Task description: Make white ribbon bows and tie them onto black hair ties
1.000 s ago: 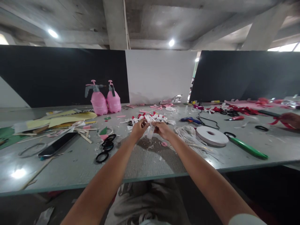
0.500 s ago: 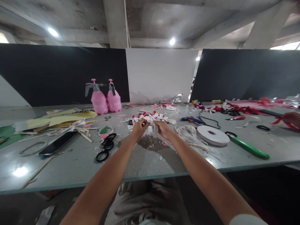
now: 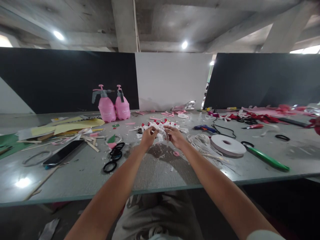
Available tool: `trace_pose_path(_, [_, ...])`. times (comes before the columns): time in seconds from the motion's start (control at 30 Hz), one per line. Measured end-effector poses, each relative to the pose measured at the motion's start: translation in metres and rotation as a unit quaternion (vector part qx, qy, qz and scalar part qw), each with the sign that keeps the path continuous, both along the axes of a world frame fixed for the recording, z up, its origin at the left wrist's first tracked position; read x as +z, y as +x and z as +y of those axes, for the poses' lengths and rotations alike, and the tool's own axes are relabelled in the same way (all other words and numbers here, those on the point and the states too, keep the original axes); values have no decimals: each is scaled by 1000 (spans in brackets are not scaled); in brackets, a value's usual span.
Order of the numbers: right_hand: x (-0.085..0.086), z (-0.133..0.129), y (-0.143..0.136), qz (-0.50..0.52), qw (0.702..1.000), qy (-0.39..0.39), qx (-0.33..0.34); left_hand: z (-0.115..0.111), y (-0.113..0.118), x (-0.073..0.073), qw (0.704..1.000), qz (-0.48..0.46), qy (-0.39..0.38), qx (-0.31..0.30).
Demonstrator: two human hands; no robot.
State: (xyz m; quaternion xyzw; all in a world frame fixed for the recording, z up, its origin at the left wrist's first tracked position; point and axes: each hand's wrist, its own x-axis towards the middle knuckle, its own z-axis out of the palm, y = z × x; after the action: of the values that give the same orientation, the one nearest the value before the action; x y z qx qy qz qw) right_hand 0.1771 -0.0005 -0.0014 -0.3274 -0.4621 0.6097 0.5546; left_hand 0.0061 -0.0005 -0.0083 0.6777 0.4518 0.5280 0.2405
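Observation:
My left hand (image 3: pixel 149 136) is closed in a pinch on a strip of white ribbon (image 3: pixel 160 129) at the middle of the table. Close beside it, my right hand (image 3: pixel 173 136) has its fingers bent around another part of the same ribbon. The ribbon bunches between the two hands, and its exact shape is partly hidden by my fingers. Just behind them lies a heap of white and red ribbon pieces (image 3: pixel 179 128). Small white scraps and a round pink piece (image 3: pixel 176 153) lie on the tabletop in front of my hands.
Black rings (image 3: pixel 110 166), a phone (image 3: pixel 63 153) and yellow paper (image 3: pixel 75 126) lie left. Two pink spray bottles (image 3: pixel 107 110) stand behind. On the right are a ribbon roll (image 3: pixel 228 145), a glue gun (image 3: pixel 205 128) and a green-handled tool (image 3: pixel 271 160). The table edge (image 3: pixel 165 189) is near me.
My right hand's fingers have shifted on the ribbon, and the end that hung below them now looks gathered. At the far right, another person's hand has mostly left the view.

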Motion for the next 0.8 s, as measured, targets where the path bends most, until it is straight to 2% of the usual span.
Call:
trace_pose_path(0.2, [5, -6, -1, -25, 1000, 6, -5, 1, 4, 0, 996, -78, -39, -28])
trace_pose_path(0.4, [7, -10, -2, -33, 999, 0, 1, -2, 5, 2, 993, -86, -36, -79])
trace_pose_path(0.57, [7, -9, -2, -39, 999, -15, 10, -4, 7, 4, 991, -100, -47, -79])
trace_pose_path(0.8, [7, -6, -3, -37, 996, 39, -66, -4, 10, 7, 976, -182, -100, -64])
